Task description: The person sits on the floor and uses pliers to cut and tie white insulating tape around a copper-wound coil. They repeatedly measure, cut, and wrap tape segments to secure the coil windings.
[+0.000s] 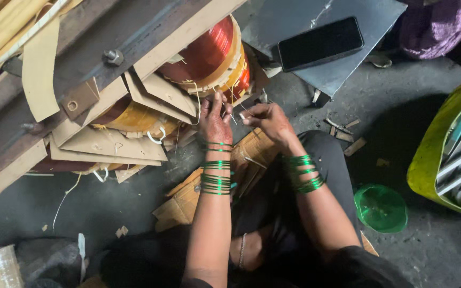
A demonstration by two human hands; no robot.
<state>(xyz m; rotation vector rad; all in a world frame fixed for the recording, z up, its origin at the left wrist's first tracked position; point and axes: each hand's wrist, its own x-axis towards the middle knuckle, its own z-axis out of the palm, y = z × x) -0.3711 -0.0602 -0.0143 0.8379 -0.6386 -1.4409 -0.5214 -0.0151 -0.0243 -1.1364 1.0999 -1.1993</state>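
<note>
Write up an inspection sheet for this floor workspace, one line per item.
Surface: dark, dusty floor.
Job's things: copper wire coil in a frame with card insulation strips; thin white thread between both hands.
Clutter: card scraps, green bowl, phone on a metal sheet.
Fingers: left hand and right hand pinch the thread.
Cables: loose white ties.
Surroundings: yellow-green tool tub, purple cloth.
</note>
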